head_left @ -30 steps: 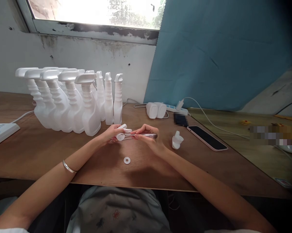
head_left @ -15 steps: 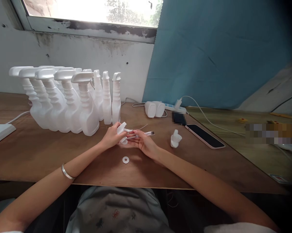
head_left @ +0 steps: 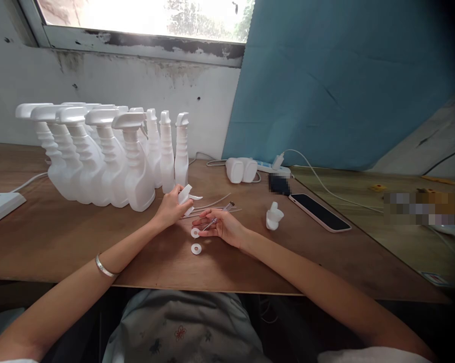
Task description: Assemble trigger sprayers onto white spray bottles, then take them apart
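Observation:
My left hand (head_left: 170,207) is closed around a white spray trigger head (head_left: 185,195), its trigger pointing right. In my right hand (head_left: 223,227) a slim clear pen (head_left: 211,223) slants between the fingers, its dark end up to the right. A white ring washer (head_left: 195,233) is at the pen's lower end by my fingertips; whether the fingers touch it I cannot tell. Just below, a second white washer (head_left: 196,249) lies flat on the table. Thin pale tubes (head_left: 215,201) lie behind my hands.
Rows of white spray bottles (head_left: 140,176) stand on the brown table (head_left: 79,247) at the left. Another white spray head (head_left: 274,217) and a phone (head_left: 321,213) lie to the right. Two white bottles (head_left: 241,170) lie near a power strip (head_left: 267,166); a white device (head_left: 2,207) is far left.
The trigger head in my left hand has moved slightly left and up, away from my right hand. The pen has tilted downward toward the left, and a second washer now shows at its lower end.

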